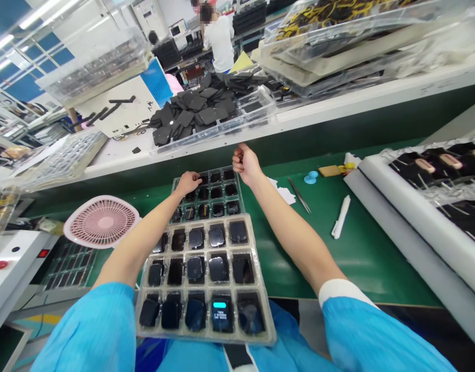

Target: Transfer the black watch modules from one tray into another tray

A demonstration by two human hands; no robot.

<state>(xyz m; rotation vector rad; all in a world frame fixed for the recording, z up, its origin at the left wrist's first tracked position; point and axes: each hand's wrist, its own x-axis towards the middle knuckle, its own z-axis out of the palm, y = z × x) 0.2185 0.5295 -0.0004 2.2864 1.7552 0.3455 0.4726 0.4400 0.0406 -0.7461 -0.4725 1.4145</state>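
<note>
My left hand (189, 183) reaches to the far left of a clear plastic tray (242, 195), its fingers bent down at a dark square-faced piece (202, 180) in the back row. Whether those fingers pinch the piece is too small to make out. Beyond the tray's far right corner, my right hand (246, 164) is raised near the shelf edge with its fingers curled in; anything inside them is hidden. Closer to me, a beige compartment tray (255, 243) carries rows of black square watch-like modules (196, 237). One module (221, 313) in its front row has a lit screen.
A pink fan (104, 221) stands left. Tweezers (299, 195), a white pen-like tool (341, 217) and a blue suction cup (310, 177) lie right. Black pads (198, 108) are heaped on the shelf (190, 154). A loaded rack (396, 206) borders the right; a person (221, 41) is behind.
</note>
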